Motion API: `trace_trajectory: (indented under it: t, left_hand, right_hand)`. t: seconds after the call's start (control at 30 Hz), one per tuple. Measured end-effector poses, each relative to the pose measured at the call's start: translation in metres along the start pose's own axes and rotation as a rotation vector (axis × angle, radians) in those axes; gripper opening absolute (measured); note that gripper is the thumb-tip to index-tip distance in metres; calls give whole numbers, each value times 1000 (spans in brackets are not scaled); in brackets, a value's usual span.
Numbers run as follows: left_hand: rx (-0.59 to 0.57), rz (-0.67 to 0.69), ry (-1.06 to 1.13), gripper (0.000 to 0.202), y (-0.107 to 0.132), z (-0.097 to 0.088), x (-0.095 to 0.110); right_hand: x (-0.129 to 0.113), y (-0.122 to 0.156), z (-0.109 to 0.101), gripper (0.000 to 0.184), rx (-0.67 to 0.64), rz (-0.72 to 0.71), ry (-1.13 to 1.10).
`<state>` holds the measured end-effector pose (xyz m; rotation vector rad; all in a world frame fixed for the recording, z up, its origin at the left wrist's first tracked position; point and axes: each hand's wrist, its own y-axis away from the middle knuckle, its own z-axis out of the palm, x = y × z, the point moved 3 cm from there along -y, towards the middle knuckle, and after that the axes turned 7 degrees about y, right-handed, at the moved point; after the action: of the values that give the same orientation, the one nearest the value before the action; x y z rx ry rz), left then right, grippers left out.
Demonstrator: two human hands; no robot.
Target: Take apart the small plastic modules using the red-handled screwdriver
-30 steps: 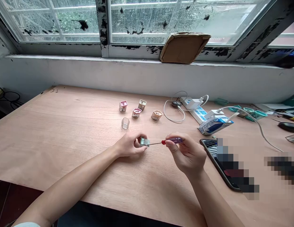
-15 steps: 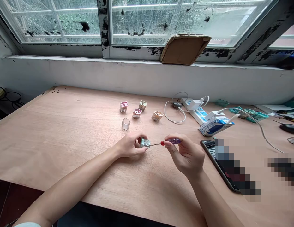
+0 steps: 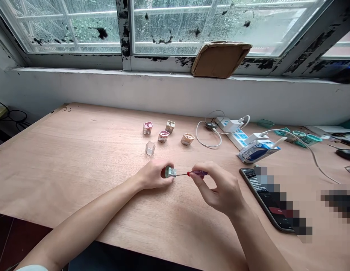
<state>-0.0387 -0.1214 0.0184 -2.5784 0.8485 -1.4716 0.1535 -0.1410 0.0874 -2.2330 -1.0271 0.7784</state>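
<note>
Between its thumb and fingers, my left hand (image 3: 155,174) grips a small green-and-clear plastic piece (image 3: 170,172), lying on its side just above the table. My right hand (image 3: 217,184) is closed on a screwdriver (image 3: 197,173) with a purple handle and a red collar. The thin metal shaft points left, and its tip reaches the clear end of the piece; whether it sits inside cannot be made out. Beyond my hands stand a clear small cup (image 3: 150,148), two pink-topped pieces, one of them a pink-topped block (image 3: 147,128), an olive-topped block (image 3: 170,126) and an orange-topped block (image 3: 187,139).
A power strip (image 3: 234,133) with white chargers and cables lies at the back right, near a blue-and-white carton (image 3: 258,150). A phone (image 3: 265,199) lies right of my right hand. Green plastic parts (image 3: 310,139) and a black mouse (image 3: 346,153) are farther right.
My right hand has shifted slightly left with the screwdriver, whose handle is now nearer the green piece. The left hand has turned the piece a little and moved slightly left.
</note>
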Motion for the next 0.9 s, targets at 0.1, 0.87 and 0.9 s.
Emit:
trace_trajectory:
  t: [0.1, 0.87, 0.9]
  left_hand:
    - [-17, 10, -101, 21, 0, 3, 0]
    - [-81, -89, -147, 13, -5, 2, 10]
    - [-81, -91, -142, 13, -5, 2, 10]
  right_hand:
    - [1, -1, 2, 17, -47, 27, 132]
    - [16, 1, -7, 24, -366, 310, 170]
    - [18, 2, -7, 30, -349, 312, 205]
